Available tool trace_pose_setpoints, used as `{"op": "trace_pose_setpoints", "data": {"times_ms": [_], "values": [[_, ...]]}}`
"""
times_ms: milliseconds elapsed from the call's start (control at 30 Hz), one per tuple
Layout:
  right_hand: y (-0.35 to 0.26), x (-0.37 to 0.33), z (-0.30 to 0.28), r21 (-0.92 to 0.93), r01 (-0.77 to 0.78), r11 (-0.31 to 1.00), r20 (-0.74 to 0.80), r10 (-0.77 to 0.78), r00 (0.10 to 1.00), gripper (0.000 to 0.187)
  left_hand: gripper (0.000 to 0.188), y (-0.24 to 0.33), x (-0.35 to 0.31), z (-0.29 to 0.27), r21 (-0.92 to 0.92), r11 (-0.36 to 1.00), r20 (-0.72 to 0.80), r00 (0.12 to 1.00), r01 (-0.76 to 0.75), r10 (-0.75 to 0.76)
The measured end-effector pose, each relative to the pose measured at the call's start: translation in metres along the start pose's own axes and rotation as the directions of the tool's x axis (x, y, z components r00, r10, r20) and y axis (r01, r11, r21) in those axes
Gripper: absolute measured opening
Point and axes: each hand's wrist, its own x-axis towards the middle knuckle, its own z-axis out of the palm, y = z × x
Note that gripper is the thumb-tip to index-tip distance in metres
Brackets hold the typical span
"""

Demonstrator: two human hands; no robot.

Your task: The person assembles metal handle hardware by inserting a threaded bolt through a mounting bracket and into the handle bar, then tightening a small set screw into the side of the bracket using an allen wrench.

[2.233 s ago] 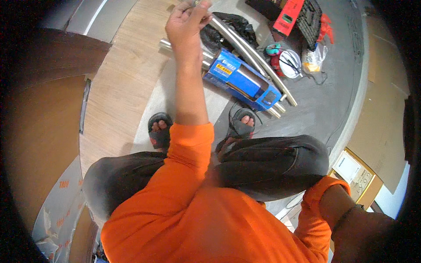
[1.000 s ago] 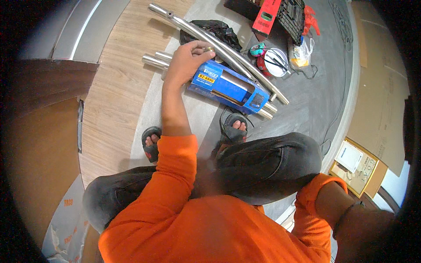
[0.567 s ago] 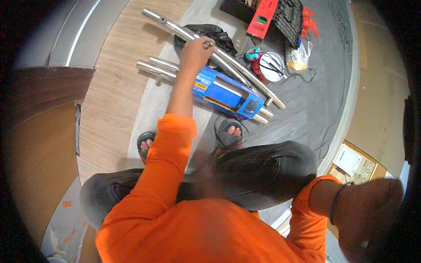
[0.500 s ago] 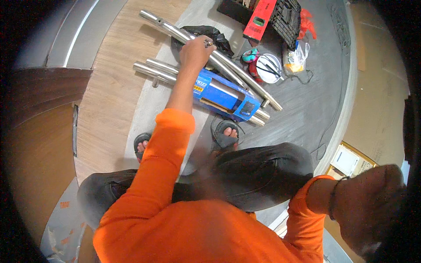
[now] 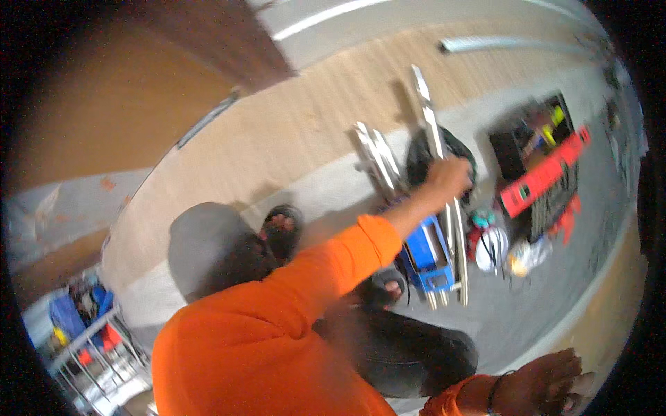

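Fingers closed, my left hand [image 5: 449,179] is round a shiny metal tube [image 5: 427,104], part of a longer pair lying across a black plastic bag [image 5: 420,158]. Beside it, two shorter metal tubes [image 5: 378,158] run through a blue cardboard box [image 5: 427,251] with a cut-out window. My left forearm crosses over part of the box and tubes. My right hand [image 5: 544,385] is off at the lower right, raised away from the tubes. It is dark and blurred, so its fingers cannot be made out well.
A red spirit level [image 5: 544,172] lies over a black toolbox [image 5: 510,154]. Near the box stand a white round tub [image 5: 492,248] and a plastic bag [image 5: 531,256]. Another pipe [image 5: 499,45] lies at the back. A white rack [image 5: 94,340] is at lower left; my sandalled feet flank the work.
The view has swung left, so the scene appears turned and the rack and far pipe show. My left hand stays on the tube. My right hand remains apart at the lower right.
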Motion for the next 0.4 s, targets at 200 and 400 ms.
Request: {"op": "trace_pose_setpoints", "data": {"times_ms": [200, 400], "values": [[0.024, 0.042, -0.106, 0.403, 0.071, -0.912, 0.137, 0.137, 0.981, 0.036, 0.014, -0.004, -0.05, -0.022, -0.311, 0.948, -0.101, 0.994, -0.072, 0.043], [0.081, 0.075, -0.158, 0.229, 0.377, -0.898, -0.196, 0.337, 0.921, 0.035, 0.023, -0.004, -0.093, -0.087, -0.414, 0.909, -0.166, 0.986, -0.051, -0.021]]}}
